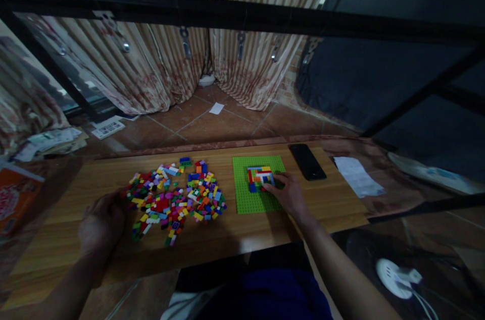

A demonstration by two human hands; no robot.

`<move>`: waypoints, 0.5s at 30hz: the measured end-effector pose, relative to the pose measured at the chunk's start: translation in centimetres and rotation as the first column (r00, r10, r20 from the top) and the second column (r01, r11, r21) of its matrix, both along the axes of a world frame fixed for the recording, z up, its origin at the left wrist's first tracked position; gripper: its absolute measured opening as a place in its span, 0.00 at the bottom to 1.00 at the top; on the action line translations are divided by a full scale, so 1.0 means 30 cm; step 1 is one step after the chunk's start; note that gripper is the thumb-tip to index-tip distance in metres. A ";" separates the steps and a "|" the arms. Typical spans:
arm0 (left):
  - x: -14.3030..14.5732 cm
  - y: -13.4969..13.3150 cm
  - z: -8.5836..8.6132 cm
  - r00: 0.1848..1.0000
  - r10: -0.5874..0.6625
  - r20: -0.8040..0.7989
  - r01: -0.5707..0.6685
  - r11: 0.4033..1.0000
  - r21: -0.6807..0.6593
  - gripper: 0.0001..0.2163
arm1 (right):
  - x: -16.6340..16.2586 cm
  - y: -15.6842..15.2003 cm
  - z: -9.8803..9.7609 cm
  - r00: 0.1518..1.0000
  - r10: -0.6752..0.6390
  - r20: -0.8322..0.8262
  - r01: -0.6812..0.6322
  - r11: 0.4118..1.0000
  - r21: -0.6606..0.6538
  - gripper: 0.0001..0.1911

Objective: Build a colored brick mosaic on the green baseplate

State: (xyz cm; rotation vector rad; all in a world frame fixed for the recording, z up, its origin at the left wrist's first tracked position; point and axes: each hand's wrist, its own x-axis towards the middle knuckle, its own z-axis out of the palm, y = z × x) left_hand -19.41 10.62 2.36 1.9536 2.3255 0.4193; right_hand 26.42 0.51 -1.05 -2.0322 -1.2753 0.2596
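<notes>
The right hand (288, 192) slants in, thumb and forefinger parted at the brick build (259, 174), any pinch unclear to me. Nearly square, neither axis plainly longer, the build sits aligned on the green baseplate (248, 205). The left hand (102, 223) curls beside loose bricks (162, 204), fingertips too dark to read.
</notes>
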 end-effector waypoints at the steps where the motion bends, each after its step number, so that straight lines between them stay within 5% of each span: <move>1: 0.004 -0.001 0.005 1.000 0.009 0.002 -0.009 1.000 -0.008 0.20 | 0.001 0.000 0.000 1.000 0.001 0.004 -0.001 1.000 0.003 0.27; 15: -0.012 0.021 -0.004 0.997 0.057 -0.057 -0.056 0.998 0.022 0.16 | -0.028 0.005 0.024 0.998 -0.008 0.063 0.013 0.996 -0.083 0.24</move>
